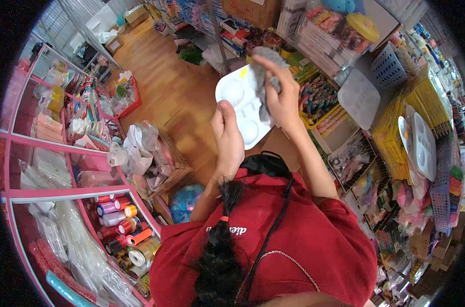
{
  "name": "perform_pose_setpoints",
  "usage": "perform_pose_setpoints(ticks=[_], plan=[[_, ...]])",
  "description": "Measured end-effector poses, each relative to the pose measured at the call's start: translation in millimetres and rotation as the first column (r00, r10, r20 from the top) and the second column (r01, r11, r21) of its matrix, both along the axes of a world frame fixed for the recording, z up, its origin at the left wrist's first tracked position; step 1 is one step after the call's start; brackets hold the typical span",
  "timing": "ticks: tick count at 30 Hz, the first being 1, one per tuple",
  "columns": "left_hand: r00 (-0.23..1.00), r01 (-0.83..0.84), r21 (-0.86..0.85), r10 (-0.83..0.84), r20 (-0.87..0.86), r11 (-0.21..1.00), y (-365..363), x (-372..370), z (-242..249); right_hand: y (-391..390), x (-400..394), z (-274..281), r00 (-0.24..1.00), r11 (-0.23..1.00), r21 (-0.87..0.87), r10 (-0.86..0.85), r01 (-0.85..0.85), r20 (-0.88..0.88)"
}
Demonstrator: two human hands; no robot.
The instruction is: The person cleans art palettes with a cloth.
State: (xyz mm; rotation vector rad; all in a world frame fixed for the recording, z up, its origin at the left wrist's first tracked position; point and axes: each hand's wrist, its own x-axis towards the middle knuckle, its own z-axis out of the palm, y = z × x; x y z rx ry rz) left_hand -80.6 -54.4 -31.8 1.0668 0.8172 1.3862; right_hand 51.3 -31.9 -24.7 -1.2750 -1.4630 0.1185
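Observation:
My left hand (228,140) grips the near left edge of a white plastic paint palette (252,115), thumb on its top face. The palette has round wells and a yellow mark near its far edge, and it is held up in front of my chest. In my right hand (282,94) is a crumpled grey cloth (271,57), pressed against the palette's right side. The index finger stretches out over the cloth, which hides that part of the palette. The right hand is slightly blurred.
Pink-framed bins (71,193) with ribbon spools (122,217) stand at left. More white palettes (360,100) lean among yellow packs (388,125) at right. A box of plastic bags (145,153) sits on the wooden floor (163,82). Crowded shelves line the back.

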Motion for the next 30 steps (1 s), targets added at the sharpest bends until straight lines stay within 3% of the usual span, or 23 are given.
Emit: perform_pose_setpoints(ticks=[3, 6, 7, 10, 11, 12, 14, 15, 16, 18, 19, 22, 25, 28, 30], plan=[[0.999, -0.013, 0.029, 0.014, -0.051, 0.999, -3, -1, 0, 28, 15, -24, 0.968, 0.996, 0.057, -0.058, 0.074, -0.246], [0.999, -0.037, 0.015, 0.037, -0.004, 0.999, -2, -5, 1, 47, 28, -39, 0.972, 0.986, 0.079, -0.13, 0.147, -0.194], [0.998, -0.041, 0.036, 0.043, -0.054, 0.999, -5, -7, 5, 47, 33, -35, 0.956, 0.987, -0.023, -0.162, 0.162, -0.245], [0.977, -0.077, 0.122, 0.099, -0.188, 0.99, -10, -14, 17, 46, 50, -43, 0.865, 0.988, -0.121, -0.141, 0.094, -0.481], [0.966, -0.104, 0.156, 0.137, -0.221, 0.982, -9, -14, 16, 47, 52, -52, 0.855, 0.996, -0.072, -0.088, 0.06, -0.511], [0.952, -0.128, 0.188, 0.174, -0.253, 0.974, -10, -14, 14, 42, 45, -51, 0.783, 0.998, -0.06, -0.029, -0.011, -0.622], [0.793, -0.039, 0.379, 0.26, -0.552, 0.925, -7, -16, 2, 22, 18, -50, 0.583, 0.99, -0.013, 0.071, -0.139, -0.809], [0.753, 0.058, 0.586, 0.35, -0.557, 0.808, 2, -9, -5, 15, 10, -55, 0.586, 0.976, 0.002, 0.133, -0.218, -0.799], [0.724, 0.146, 0.757, 0.452, -0.521, 0.637, 11, -1, -10, -2, -10, -35, 0.325, 0.924, 0.092, 0.223, -0.372, -0.919], [0.513, 0.36, 0.721, 0.52, -0.683, 0.592, 10, 5, -9, -19, -15, -42, -0.211, 0.672, 0.45, 0.41, -0.588, -0.887], [0.537, 0.384, 0.687, 0.456, -0.709, 0.617, 9, 5, -6, -23, -19, -30, -0.062, 0.848, 0.2, 0.195, -0.491, -0.979], [0.599, 0.479, 0.59, 0.249, -0.761, 0.65, 9, 0, 4, -28, -1, -27, 0.019, 0.882, 0.054, 0.071, -0.467, -0.997], [0.681, 0.561, 0.585, 0.075, -0.729, 0.586, 24, -16, -4, -30, 9, -37, -0.024, 0.875, 0.114, 0.117, -0.47, -0.993], [0.813, 0.092, 0.761, 0.393, -0.43, 0.642, 35, -22, -10, -36, 13, -41, -0.019, 0.876, 0.07, 0.07, -0.477, -0.997], [0.949, -0.094, 0.463, 0.22, -0.226, 0.881, 39, -19, -8, -39, 13, -43, -0.03, 0.87, 0.062, 0.054, -0.489, -0.998]])
